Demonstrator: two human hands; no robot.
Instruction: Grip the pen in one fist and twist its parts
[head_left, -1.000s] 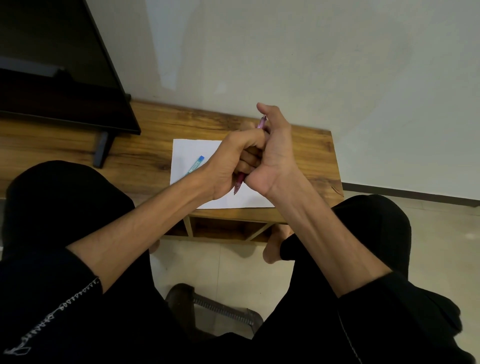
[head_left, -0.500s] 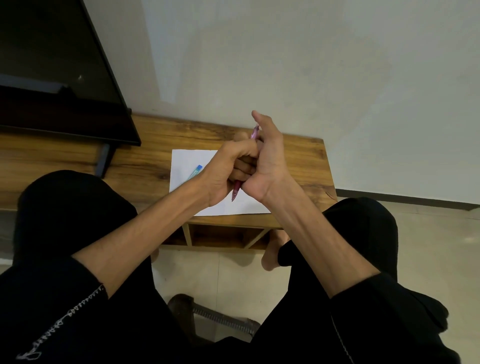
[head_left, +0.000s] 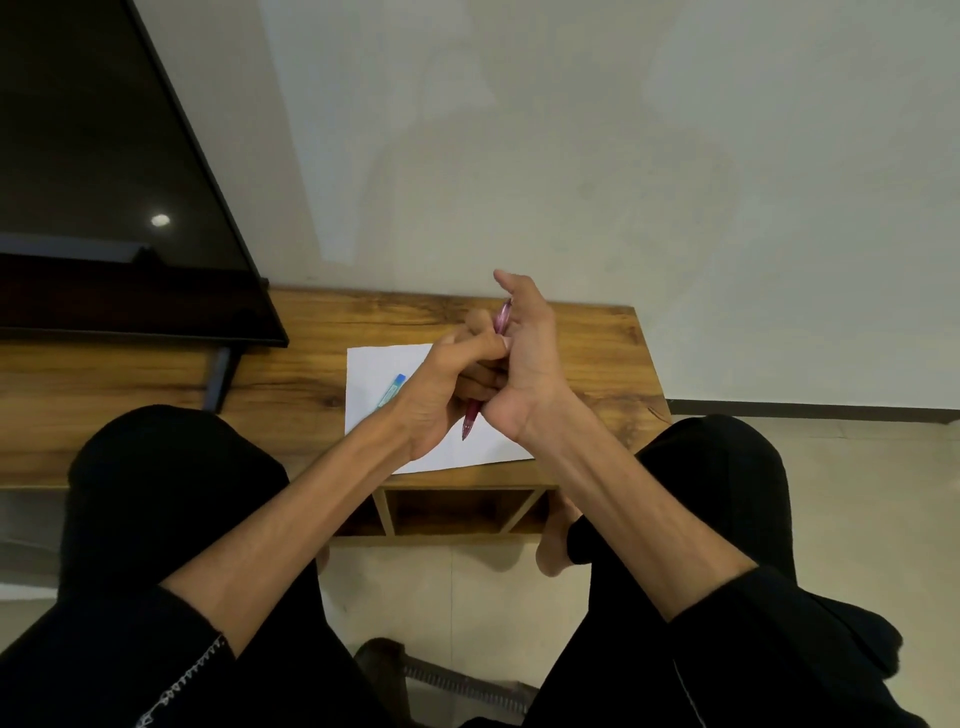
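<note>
Both hands — left hand (head_left: 441, 395), right hand (head_left: 524, 374) — clasp the pink pen (head_left: 471, 420) in a closed grip, tip toward six o'clock above the paper (head_left: 374, 374).

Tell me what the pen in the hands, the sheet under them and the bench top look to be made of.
Pink pen: likely plastic, translucent and glossy, since light glints along its barrel. White sheet: paper by the look, thin, matte, lying flat with crisp edges. Bench top: wood or a wood-look laminate; brown grain and dark knots show, with a smooth, low sheen. Which of the two cannot be told.
</note>
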